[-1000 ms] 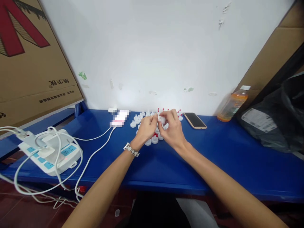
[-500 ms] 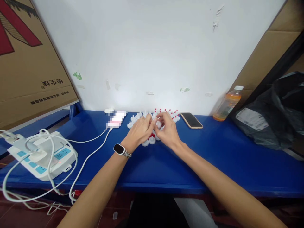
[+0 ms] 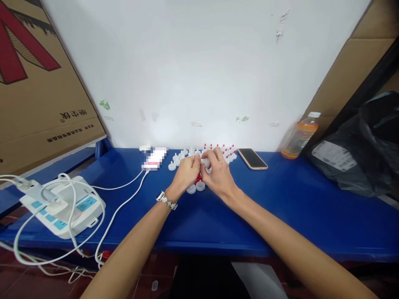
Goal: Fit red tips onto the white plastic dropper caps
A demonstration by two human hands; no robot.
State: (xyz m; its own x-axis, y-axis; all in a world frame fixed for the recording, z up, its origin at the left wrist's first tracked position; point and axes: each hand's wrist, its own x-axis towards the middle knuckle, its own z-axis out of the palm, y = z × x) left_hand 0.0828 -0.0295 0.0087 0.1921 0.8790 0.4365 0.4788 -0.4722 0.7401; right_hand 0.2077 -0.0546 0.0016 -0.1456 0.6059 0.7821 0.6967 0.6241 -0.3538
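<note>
Both of my hands meet over a cluster of small white plastic caps (image 3: 190,189), some with red tips (image 3: 230,151), near the back of the blue table (image 3: 280,207). My left hand (image 3: 186,171), with a watch at the wrist, and my right hand (image 3: 218,174) pinch one small white cap (image 3: 205,162) between their fingertips. More white caps (image 3: 176,160) lie to the left, partly hidden by my fingers.
A phone (image 3: 252,158) lies face up right of the caps, an orange drink bottle (image 3: 298,138) beyond it, a black bag (image 3: 358,153) at far right. A white power strip (image 3: 62,205) with cables sits at left. A cardboard box (image 3: 37,83) leans at the left.
My hands stayed together over the caps, shifting slightly; my left wrist rolled so the watch face turned away. The camera view drifted a little.
</note>
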